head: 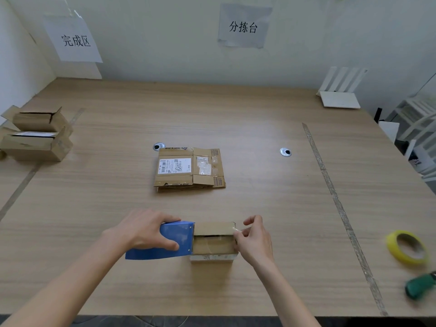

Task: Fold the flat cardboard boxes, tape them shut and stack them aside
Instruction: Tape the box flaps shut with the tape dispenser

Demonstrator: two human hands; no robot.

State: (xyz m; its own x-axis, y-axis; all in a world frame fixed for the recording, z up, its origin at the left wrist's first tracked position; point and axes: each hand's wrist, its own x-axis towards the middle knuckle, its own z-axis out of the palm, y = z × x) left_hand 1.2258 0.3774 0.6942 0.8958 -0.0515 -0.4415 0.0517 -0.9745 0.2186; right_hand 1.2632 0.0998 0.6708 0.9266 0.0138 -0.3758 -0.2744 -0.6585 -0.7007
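A small folded cardboard box (213,243) stands near the table's front edge, its top flaps closed with a dark gap between them. My left hand (147,230) grips a blue tape dispenser (173,240) whose toothed end meets the box's left side. My right hand (253,239) pinches the end of clear tape (237,231) at the box's top right edge. A stack of flat cardboard boxes (190,169) lies in the middle of the table. Two folded boxes (37,135) are stacked at the far left.
A yellow tape roll (407,247) and a green-handled tool (421,285) lie at the right front. Tape lines (335,197) mark the wooden table (259,119). A white rack (341,90) stands at the back right. Paper signs hang on the wall.
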